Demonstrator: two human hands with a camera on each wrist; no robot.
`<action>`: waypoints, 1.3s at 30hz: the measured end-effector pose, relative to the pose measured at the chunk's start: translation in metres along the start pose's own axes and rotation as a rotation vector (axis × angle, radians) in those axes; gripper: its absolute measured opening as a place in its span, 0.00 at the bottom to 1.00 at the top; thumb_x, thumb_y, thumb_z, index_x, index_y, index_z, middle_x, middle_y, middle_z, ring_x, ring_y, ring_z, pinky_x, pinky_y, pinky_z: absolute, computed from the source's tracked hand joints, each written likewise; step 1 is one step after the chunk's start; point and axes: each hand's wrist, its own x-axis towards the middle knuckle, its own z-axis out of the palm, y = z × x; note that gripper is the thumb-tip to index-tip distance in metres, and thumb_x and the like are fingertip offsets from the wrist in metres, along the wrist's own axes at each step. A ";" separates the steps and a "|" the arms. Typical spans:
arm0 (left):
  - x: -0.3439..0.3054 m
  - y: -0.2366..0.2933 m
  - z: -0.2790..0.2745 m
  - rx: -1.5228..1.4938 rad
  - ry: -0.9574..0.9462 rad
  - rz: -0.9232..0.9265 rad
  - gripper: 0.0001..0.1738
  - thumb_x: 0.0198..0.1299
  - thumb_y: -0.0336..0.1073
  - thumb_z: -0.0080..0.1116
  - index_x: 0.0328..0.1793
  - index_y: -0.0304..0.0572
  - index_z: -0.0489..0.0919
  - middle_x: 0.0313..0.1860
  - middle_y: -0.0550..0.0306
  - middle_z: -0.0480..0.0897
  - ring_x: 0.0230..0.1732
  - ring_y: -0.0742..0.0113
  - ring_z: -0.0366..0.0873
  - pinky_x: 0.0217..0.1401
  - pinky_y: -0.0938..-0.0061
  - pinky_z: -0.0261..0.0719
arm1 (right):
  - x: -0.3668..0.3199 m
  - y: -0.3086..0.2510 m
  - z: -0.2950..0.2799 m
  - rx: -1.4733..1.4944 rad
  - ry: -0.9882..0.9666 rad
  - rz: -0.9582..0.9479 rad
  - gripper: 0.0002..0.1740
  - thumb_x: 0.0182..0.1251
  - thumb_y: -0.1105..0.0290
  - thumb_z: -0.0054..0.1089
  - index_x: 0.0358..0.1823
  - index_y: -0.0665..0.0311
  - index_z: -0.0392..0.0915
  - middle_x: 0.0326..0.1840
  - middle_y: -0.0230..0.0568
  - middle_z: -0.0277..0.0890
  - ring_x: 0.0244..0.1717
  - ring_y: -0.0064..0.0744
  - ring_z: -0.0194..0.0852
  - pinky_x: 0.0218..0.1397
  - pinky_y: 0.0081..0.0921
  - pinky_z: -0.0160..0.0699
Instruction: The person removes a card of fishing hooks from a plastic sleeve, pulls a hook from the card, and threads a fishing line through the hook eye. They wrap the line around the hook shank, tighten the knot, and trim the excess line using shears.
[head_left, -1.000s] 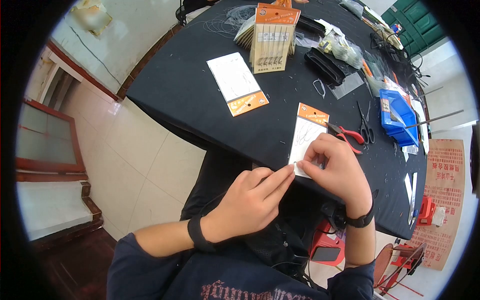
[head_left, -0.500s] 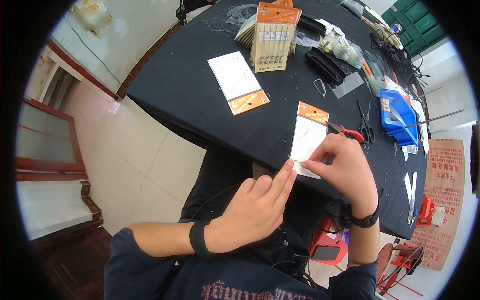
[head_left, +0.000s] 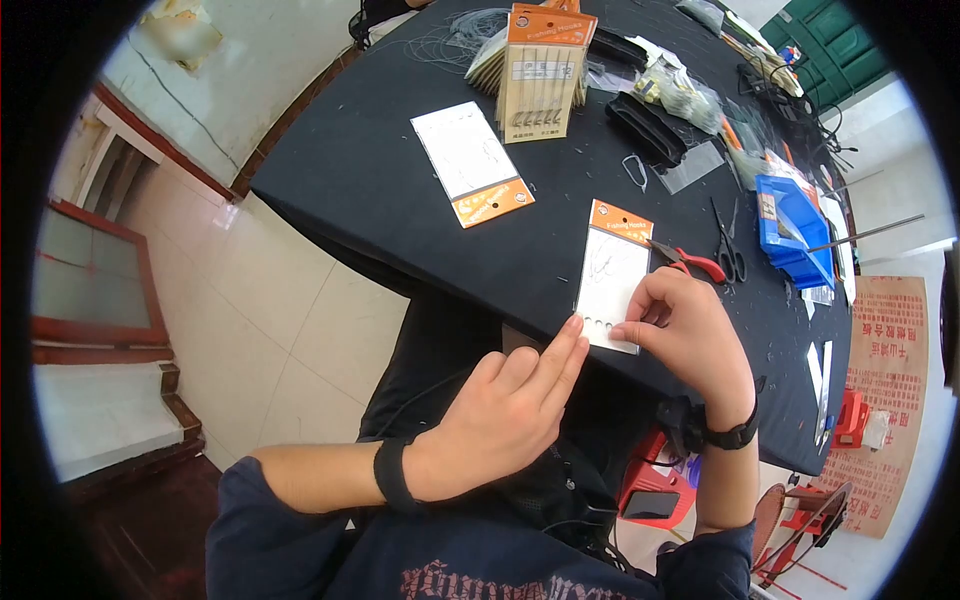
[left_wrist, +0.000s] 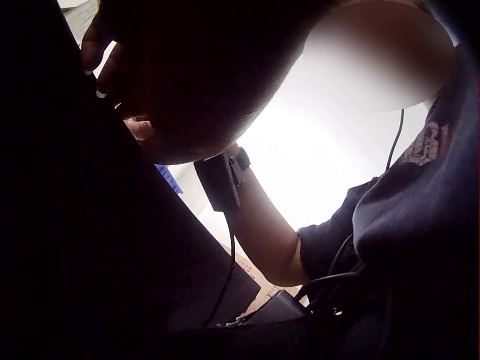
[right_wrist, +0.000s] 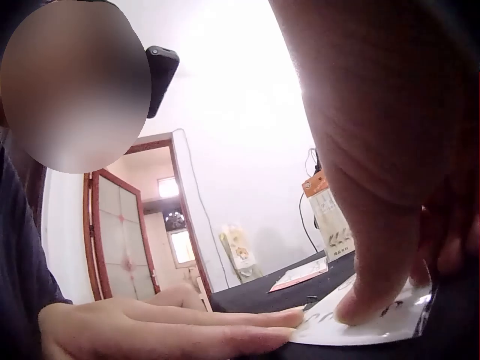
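Note:
A white fishing-hook card (head_left: 607, 285) with an orange header lies at the table's near edge, dark strands across its face. Small dark arcs run along its lower end. My left hand (head_left: 505, 415) rests its straight index and middle fingertips on the card's lower left corner, while the other fingers bend. Over the lower right part is my right hand (head_left: 695, 325), fingers curled. Its thumb (right_wrist: 358, 304) presses on the card beside the arcs in the right wrist view; I cannot tell whether anything is pinched. The left wrist view is mostly dark.
Red-handled pliers (head_left: 700, 264) and black scissors (head_left: 731, 255) lie right of the card. Another hook card (head_left: 465, 155) lies to the left, before standing hook packs (head_left: 540, 80). A blue bin (head_left: 795, 230), black cases and plastic bags occupy the table's right and far sides.
My right hand has shifted right along the card's lower end, uncovering several dark arcs. My left fingertips have moved slightly left and up, onto the card's corner.

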 end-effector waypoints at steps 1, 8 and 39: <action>0.000 0.000 0.001 0.027 0.003 0.003 0.38 0.50 0.36 0.67 0.69 0.28 0.75 0.77 0.45 0.70 0.40 0.65 0.64 0.43 0.74 0.70 | 0.000 0.000 0.000 -0.010 0.004 -0.002 0.16 0.49 0.70 0.79 0.27 0.70 0.78 0.29 0.39 0.74 0.31 0.31 0.74 0.38 0.27 0.74; 0.002 -0.001 -0.002 0.079 0.050 0.011 0.34 0.49 0.32 0.65 0.66 0.29 0.78 0.73 0.48 0.74 0.37 0.66 0.65 0.40 0.75 0.68 | 0.001 -0.002 0.002 -0.053 0.022 -0.017 0.15 0.50 0.71 0.78 0.26 0.71 0.78 0.28 0.43 0.76 0.31 0.34 0.76 0.36 0.29 0.74; 0.031 -0.015 -0.032 -0.251 0.099 0.035 0.30 0.51 0.32 0.65 0.62 0.29 0.79 0.63 0.48 0.78 0.47 0.53 0.72 0.51 0.65 0.77 | -0.090 0.026 0.033 -0.372 0.362 -0.277 0.34 0.58 0.71 0.63 0.69 0.62 0.73 0.75 0.49 0.69 0.75 0.51 0.66 0.73 0.51 0.67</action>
